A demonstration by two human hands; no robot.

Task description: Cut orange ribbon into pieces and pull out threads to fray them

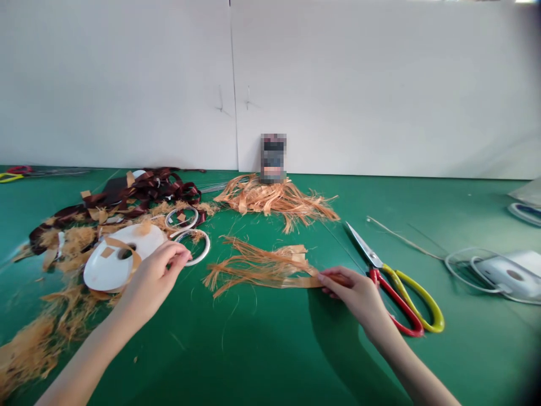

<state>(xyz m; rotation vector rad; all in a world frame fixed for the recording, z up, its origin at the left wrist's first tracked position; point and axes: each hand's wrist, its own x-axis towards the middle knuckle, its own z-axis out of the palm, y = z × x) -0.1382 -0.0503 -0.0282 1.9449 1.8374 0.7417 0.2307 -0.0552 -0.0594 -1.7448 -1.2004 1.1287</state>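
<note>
My right hand [353, 293] pinches the right end of a tan frayed ribbon strip [262, 273], whose loose threads fan out to the left on the green table. My left hand [163, 268] has its thumb and fingertips together at the near left edge of a narrow white tape roll [207, 248]; whether anything is between them I cannot make out. Behind that hand lies a white spool [101, 268] with tan ribbon on it. Large scissors [384, 265] with red and yellow handles lie just right of my right hand, blades slightly apart.
A pile of frayed tan ribbon pieces [270, 200] lies at the back, before a pixelated upright object [274, 158]. Dark brown ribbon [156, 189] and tan fluff [25, 349] cover the left. On the right sits a white device [515, 270] with a cable. White panels [380, 84] stand behind.
</note>
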